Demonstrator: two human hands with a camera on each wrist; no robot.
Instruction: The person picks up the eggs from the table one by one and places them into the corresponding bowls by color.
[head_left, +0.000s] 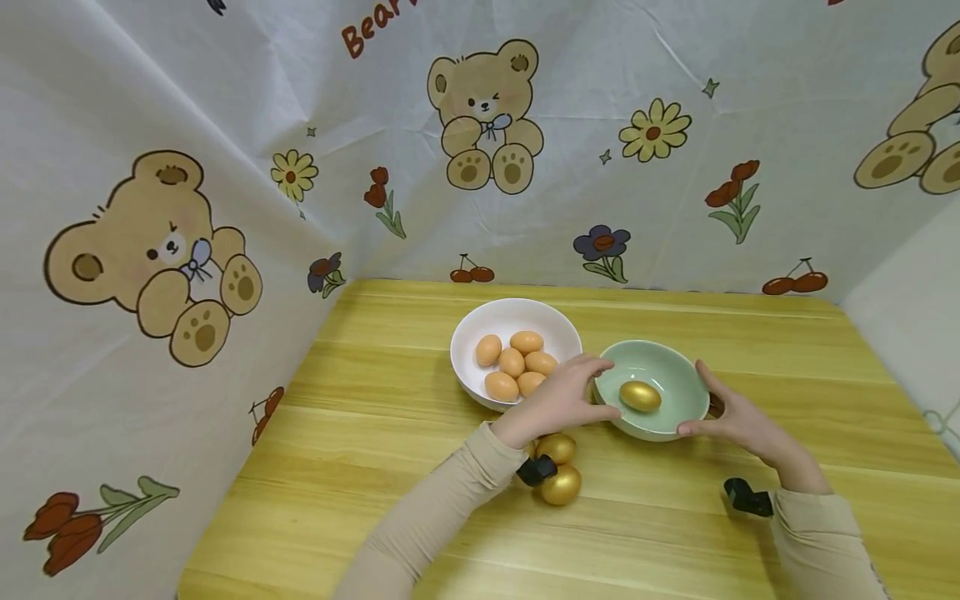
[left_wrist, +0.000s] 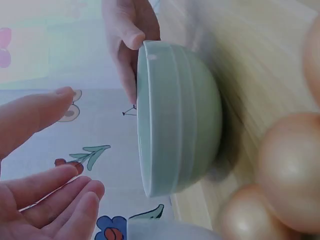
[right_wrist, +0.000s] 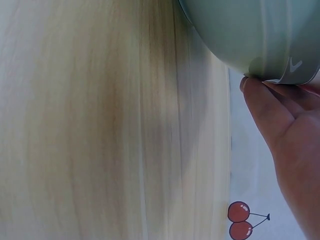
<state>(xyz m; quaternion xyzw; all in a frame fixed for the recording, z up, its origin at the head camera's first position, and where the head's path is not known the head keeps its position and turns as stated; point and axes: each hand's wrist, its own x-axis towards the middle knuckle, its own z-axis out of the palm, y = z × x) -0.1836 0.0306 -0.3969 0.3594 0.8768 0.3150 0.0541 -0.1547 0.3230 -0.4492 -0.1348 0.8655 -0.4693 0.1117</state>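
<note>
A light green bowl (head_left: 652, 417) stands right of the middle, with one golden egg (head_left: 640, 397) inside. My right hand (head_left: 738, 421) holds its right side, thumb and fingers spread around the wall; in the right wrist view the fingertips (right_wrist: 247, 85) touch the bowl (right_wrist: 260, 35). Over on the bowl's left is my left hand (head_left: 566, 392), thumb and fingers parted. The left wrist view shows a gap between that hand (left_wrist: 55, 195) and the bowl (left_wrist: 185, 120). More golden eggs (head_left: 561, 485) lie on the table below my left wrist, partly hidden by a black wrist device.
A white bowl (head_left: 468, 375) with several brown eggs (head_left: 512, 362) sits left of the green one, its lower right side covered by my left hand. The wooden table (head_left: 360, 392) meets a printed cloth (head_left: 555, 225) at the back and left.
</note>
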